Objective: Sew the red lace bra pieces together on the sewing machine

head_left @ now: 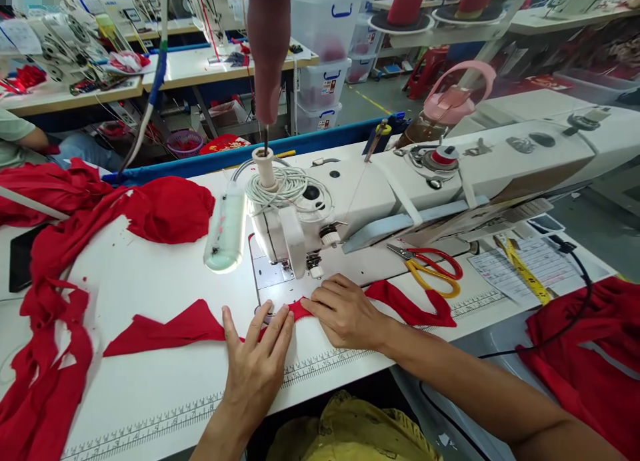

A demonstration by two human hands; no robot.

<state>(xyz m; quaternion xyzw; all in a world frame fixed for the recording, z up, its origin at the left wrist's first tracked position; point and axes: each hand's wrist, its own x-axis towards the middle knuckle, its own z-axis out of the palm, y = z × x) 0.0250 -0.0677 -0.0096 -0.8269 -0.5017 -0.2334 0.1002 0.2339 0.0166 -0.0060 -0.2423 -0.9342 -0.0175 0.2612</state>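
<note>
A narrow red fabric piece lies across the white table in front of the sewing machine. My left hand rests flat on it, fingers stretched out and spread. Close by on the right, my right hand has its fingers curled together, pinching the fabric's edge. Past that hand, a red strip curves over the table. The machine's needle area is just beyond my hands, with no cloth visible under it. Scissors with red and yellow handles lie to the right of the needle area.
Red cloth is heaped at the left, near a dark phone-like object. Paper sheets and a yellow tape measure lie at the right. A pink-lidded bottle stands behind the machine. Another person's arm shows far left.
</note>
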